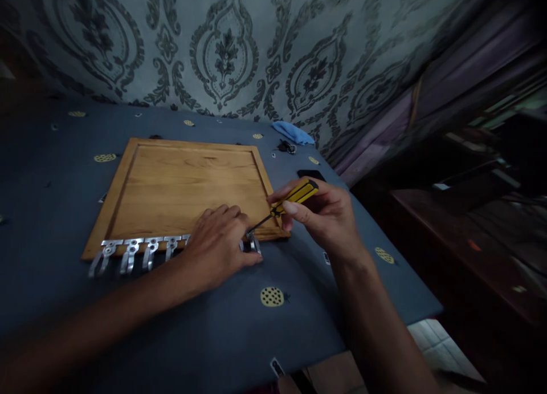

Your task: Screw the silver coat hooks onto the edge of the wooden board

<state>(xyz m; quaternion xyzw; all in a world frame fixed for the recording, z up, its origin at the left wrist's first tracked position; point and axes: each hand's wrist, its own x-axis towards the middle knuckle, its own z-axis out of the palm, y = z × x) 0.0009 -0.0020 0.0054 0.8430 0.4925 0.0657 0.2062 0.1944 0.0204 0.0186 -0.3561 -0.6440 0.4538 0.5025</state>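
Observation:
A framed wooden board (192,189) lies flat, and a silver metal rail with several hooks (152,252) runs along its near edge. My left hand (220,237) is closed over the right part of this hook rail, pressing it against the board and hiding a stretch of it. Between the fingers and thumb of my right hand (327,214) is a yellow and black screwdriver (301,194). Its thin shaft slants down to the left, with the tip at the rail near the right-end hook (255,244). Whether the tip sits in a screw cannot be made out.
A dark blue cloth with pineapple prints (273,325) covers the table. Beyond the board lie a blue cloth (293,133), a bunch of keys (287,147) and a dark flat object (311,174). Patterned wallpaper (224,52) rises behind; a dark reddish-brown surface (461,240) stands right.

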